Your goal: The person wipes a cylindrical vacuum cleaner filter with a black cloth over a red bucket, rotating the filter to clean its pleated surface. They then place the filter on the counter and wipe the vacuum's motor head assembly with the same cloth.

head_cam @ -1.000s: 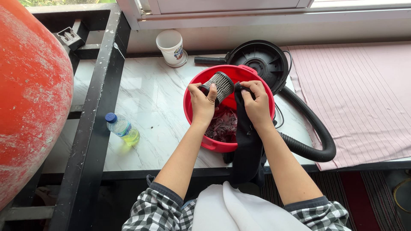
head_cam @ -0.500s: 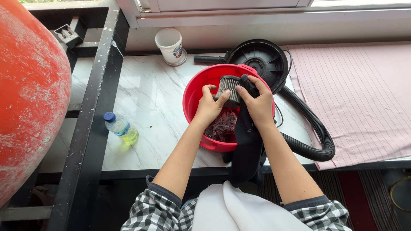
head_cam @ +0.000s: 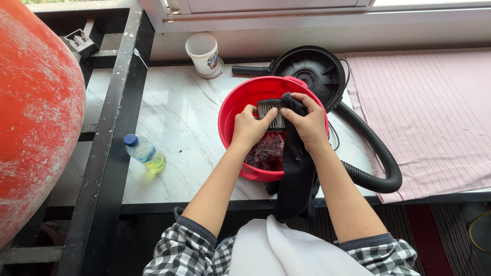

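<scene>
Over a red bucket (head_cam: 239, 110) on the marble counter, both my hands hold a pleated cylindrical filter (head_cam: 269, 113). My left hand (head_cam: 249, 128) grips the filter's left side. My right hand (head_cam: 307, 122) grips its right side together with a black cloth sleeve (head_cam: 295, 179), which hangs down over the bucket's rim and the counter edge. Dark reddish debris (head_cam: 266, 152) lies in the bottom of the bucket.
A black vacuum lid (head_cam: 312, 69) with a ribbed hose (head_cam: 376, 156) lies behind and right of the bucket. A white paper cup (head_cam: 203, 53) stands at the back, a small plastic bottle (head_cam: 144, 152) lies left. A pink cloth (head_cam: 429, 112) covers the right; a black frame (head_cam: 115, 128) and an orange tank (head_cam: 36, 117) stand left.
The filter has come down from tilted above the bucket to level between both hands. My left hand shifted right and closed on its side; the black sleeve now covers more of it.
</scene>
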`<state>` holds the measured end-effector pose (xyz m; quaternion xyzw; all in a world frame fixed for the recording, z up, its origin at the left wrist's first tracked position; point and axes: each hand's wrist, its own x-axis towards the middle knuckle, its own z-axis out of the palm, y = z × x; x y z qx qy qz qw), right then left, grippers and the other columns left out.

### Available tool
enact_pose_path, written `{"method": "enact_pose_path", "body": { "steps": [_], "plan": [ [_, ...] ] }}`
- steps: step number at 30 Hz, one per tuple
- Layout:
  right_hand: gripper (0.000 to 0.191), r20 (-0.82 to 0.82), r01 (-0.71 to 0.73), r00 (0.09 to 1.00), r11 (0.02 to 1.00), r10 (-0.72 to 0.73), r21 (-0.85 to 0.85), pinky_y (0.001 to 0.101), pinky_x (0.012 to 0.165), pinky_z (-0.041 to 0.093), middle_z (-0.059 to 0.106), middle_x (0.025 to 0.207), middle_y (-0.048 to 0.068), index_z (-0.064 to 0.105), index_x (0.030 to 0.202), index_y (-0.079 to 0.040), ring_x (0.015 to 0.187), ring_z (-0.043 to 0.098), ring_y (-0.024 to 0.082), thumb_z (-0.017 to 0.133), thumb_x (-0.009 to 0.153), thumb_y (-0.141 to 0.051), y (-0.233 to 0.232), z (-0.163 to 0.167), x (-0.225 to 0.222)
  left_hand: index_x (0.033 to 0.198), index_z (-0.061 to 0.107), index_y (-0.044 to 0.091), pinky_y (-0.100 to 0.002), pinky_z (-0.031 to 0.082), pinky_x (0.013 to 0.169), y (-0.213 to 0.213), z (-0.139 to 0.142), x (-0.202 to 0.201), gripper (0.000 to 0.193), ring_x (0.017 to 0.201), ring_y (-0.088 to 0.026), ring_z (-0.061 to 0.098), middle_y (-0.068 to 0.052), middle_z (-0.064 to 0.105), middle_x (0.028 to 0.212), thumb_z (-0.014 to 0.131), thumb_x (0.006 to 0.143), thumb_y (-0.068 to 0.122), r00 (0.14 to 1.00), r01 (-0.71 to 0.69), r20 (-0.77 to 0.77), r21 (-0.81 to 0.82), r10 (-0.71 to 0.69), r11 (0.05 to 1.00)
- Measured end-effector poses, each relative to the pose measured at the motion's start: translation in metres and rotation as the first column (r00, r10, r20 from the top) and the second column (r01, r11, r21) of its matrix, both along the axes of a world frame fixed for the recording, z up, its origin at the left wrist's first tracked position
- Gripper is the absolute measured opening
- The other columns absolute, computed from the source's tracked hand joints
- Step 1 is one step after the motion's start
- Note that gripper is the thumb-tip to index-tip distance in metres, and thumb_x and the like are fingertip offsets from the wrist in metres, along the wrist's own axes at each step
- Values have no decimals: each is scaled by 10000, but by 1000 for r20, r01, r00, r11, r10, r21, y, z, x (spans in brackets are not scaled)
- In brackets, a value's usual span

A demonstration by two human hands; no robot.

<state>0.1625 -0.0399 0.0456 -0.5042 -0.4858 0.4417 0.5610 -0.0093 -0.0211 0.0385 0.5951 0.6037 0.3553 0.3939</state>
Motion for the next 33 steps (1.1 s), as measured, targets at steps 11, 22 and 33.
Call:
{"method": "enact_pose_path", "body": {
  "steps": [11,22,33],
  "plan": [
    [246,604,-101,737,834,-304,543,342,834,564,670,1101,104,768,1100,12,955,672,234,781,856,-16,-12,3,-19,850,681,-14,-414,604,668,-5,-1,0,570,720,-295,764,-182,742,755,761,798,548,981,-150,-114,90,160,985],
    [190,716,-213,525,743,-461,634,382,780,554,690,959,103,722,933,33,908,659,278,805,767,-7,-10,16,-12,841,627,-15,-427,599,571,-10,1,6,541,654,-334,747,-196,718,691,749,834,511,960,-18,-259,307,102,951],
    [235,497,3,756,762,-425,647,359,867,563,672,1072,170,676,1069,60,982,693,295,654,835,61,10,0,7,1029,644,-43,-424,600,624,-7,2,3,709,710,-327,765,-201,727,724,697,827,634,973,-182,-98,242,211,953]
  ]
}}
